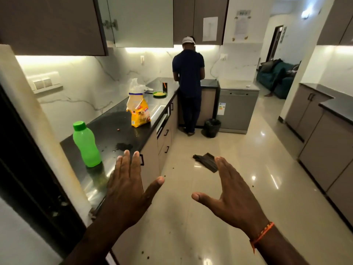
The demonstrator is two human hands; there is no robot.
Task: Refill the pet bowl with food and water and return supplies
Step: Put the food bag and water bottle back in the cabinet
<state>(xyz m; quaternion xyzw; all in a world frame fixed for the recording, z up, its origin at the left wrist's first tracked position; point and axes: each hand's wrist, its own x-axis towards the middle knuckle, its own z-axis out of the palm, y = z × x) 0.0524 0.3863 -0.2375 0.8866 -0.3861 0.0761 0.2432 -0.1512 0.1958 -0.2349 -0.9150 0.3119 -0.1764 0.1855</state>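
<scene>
Both hands hang flat and empty at the kitchen's entrance: the left hand (127, 188) and the right hand (232, 196), an orange thread band at its wrist, are spread with fingers straight, gripping nothing, at about six o'clock of the scene.

From there, largest first. A glossy cream tiled floor (219, 217) runs ahead toward twelve o'clock, scattered with a few small dark specks that may be spilled kibble. At ten o'clock lies the long black stone countertop (118, 119), where a wet patch gleams near its front edge. A second person in a dark shirt and white cap (188, 73) stands at twelve o'clock, back turned, working at the far counter. On the near counter an opened yellow pet food bag (139, 111) stands with its top gaping, and closer, at nine o'clock, a capped bright green plastic water bottle (87, 144) stands upright just beside the left hand. Far along the counter sits a small green dish (159, 94) with something pale in it; whether it is the pet bowl cannot be told. A dark flat object (206, 161) lies on the floor at one o'clock.

Risks, judged from here: the open bag could tip and spill if grabbed low, the wet counter could let the bottle slip, and the floor object invites a stumble.
</scene>
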